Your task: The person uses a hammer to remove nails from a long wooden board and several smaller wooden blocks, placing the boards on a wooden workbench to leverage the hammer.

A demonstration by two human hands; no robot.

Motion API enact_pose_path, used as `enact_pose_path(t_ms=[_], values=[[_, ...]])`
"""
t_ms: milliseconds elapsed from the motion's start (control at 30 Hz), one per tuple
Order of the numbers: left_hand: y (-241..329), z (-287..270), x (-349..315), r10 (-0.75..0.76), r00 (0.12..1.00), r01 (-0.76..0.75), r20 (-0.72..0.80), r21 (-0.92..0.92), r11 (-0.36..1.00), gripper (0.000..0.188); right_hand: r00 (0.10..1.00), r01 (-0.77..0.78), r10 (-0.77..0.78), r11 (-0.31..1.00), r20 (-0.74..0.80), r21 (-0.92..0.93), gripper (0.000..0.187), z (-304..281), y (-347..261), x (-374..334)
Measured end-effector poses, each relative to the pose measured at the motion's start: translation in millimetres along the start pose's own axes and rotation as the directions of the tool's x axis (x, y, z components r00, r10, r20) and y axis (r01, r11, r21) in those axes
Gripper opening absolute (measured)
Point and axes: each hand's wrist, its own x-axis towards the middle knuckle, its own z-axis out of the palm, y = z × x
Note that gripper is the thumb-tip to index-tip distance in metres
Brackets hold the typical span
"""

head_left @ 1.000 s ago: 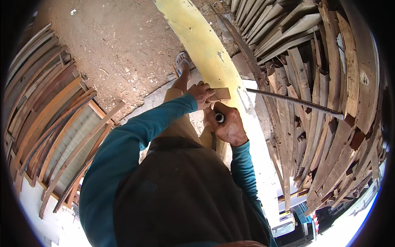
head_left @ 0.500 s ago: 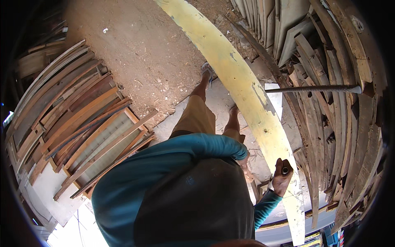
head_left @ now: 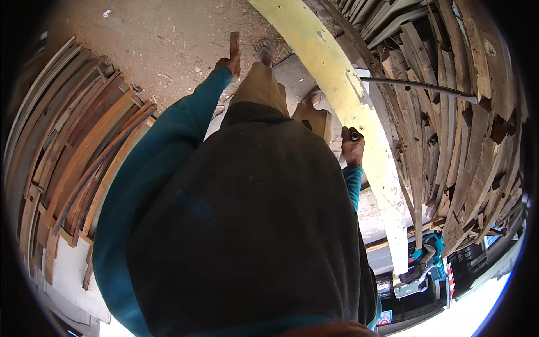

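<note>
My left hand (head_left: 227, 63) is stretched out to the far left of my legs, its fingers closed around a short, flat piece of wood (head_left: 234, 44) that stands out above and below the grip. Beside the left edge of a long, worn yellow board (head_left: 348, 92), my right hand (head_left: 352, 150) is closed on a dark cylindrical handle (head_left: 354, 135). Only the handle's round end shows, so what tool it belongs to is hidden. Whether that hand touches the board I cannot tell.
Stacked timber strips (head_left: 84, 151) fill the left side. Rough planks (head_left: 438, 146) are piled on the right, with a dark bar (head_left: 421, 85) crossing from the board's edge toward them. Wood chips litter the dirt floor (head_left: 163, 33). A teal-and-black machine (head_left: 429, 253) stands at lower right.
My left hand has swung from near my right hand out to the far left, where the wood piece now shows in it. My right hand still grips the handle, and the view has shifted.
</note>
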Motion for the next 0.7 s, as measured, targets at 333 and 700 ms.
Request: enact_pose_path(t_ms=[333, 700], values=[[-119.0, -166.4, 70.6, -0.211, 0.963, 0.248, -0.167, 0.249, 0.936, 0.082, 0.979, -0.192, 0.169, 0.955, 0.115, 0.225, 0.033, 45.0, -76.4, 44.5], [3.3, -217.5, 41.0, 0.205, 0.952, -0.182, -0.226, 0.121, 0.976, 0.064, 0.961, 0.197, -0.197, 0.980, 0.196, 0.020, 0.030, 68.4, -168.4, 117.2]])
